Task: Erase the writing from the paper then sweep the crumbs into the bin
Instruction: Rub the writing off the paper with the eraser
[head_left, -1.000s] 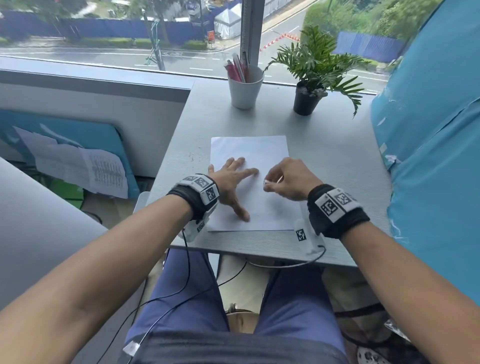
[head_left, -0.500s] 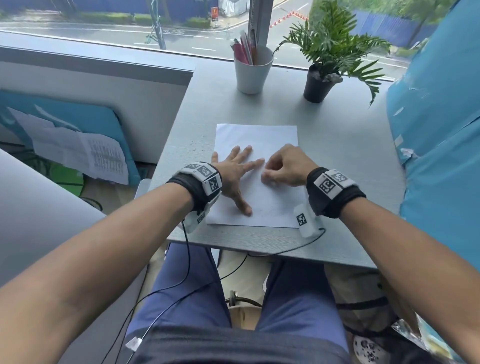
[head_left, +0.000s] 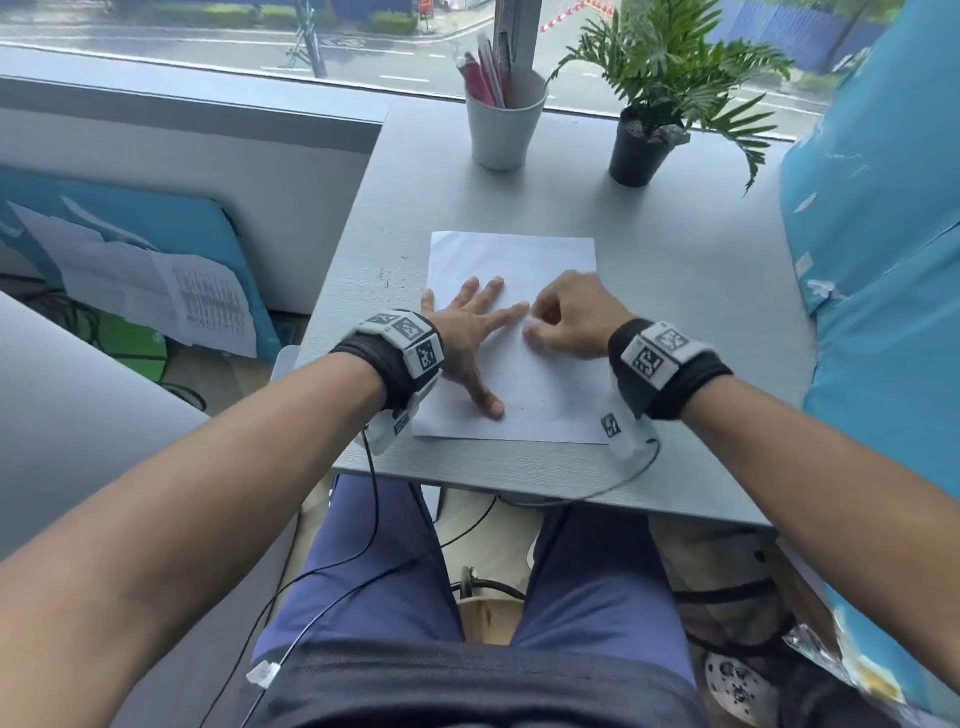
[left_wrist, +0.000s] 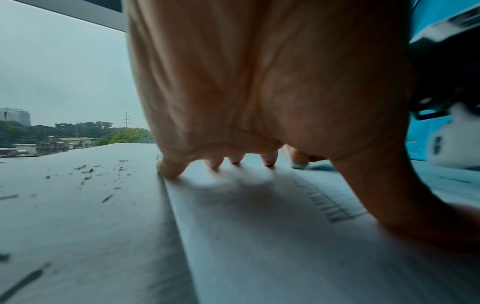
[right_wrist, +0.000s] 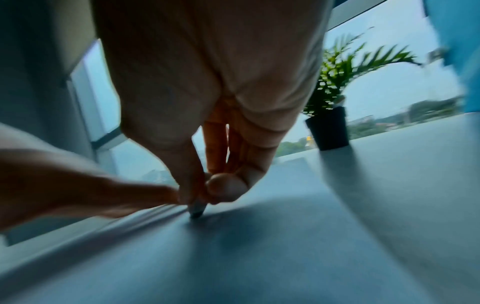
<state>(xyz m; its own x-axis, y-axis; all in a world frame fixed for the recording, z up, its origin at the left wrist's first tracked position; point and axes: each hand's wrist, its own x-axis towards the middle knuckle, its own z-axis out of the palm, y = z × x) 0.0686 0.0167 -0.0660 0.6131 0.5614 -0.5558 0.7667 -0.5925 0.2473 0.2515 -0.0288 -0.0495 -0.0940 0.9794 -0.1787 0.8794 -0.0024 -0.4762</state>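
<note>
Near the middle of the head view lies the paper (head_left: 511, 332), a white rectangular sheet flat on the grey worktop (head_left: 691, 291), its lower edge close to the worktop's near edge. The left hand (head_left: 467, 340) rests on the sheet's left half with fingers (left_wrist: 269, 160) straight and spread, tips pressing down; the little finger sits right at the sheet's left edge. The right hand (head_left: 574, 319) is curled just beside it, its fingers (right_wrist: 226, 186) pinching a small pale eraser (right_wrist: 196, 210) whose dark tip touches the paper (in the head view the eraser is only a pale sliver at the fingertips). A faint row of pencil strokes (left_wrist: 324, 202) remains on the sheet beside the left thumb. Dark crumbs (left_wrist: 88, 176) lie scattered on the bare worktop left of the paper.

Matte and finely lined, the worktop runs to a window at the top of the frame. A pale tapered cup (head_left: 504, 124) of pens stands upper centre; a small fern in a black pot (head_left: 641, 150) stands to its right. Blue padded panels (head_left: 883, 260) fill the right side. At middle left, printed sheets (head_left: 171, 296) lean against a low wall. Both wrists wear black bands with white markers.
</note>
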